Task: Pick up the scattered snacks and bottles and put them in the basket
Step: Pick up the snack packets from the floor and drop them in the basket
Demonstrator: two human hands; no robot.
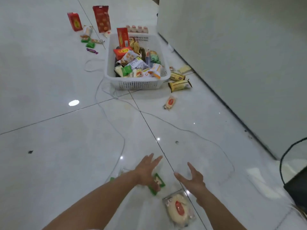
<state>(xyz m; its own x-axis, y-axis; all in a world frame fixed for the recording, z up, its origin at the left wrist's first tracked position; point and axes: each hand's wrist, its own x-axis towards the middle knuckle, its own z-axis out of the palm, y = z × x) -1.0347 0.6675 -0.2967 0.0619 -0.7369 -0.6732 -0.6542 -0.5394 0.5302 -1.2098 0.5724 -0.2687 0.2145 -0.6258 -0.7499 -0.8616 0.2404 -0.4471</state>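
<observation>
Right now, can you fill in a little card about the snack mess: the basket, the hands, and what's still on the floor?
basket: white basket on the floor, piled with snack packets
left hand: left hand has straight fingers over a green packet; contact unclear
right hand: right hand spread open, holding nothing
near hands: clear-wrapped bun on the floor
still out: tall red box standing beyond the basket to its left, small bottles behind it, yellow packet on its right
</observation>
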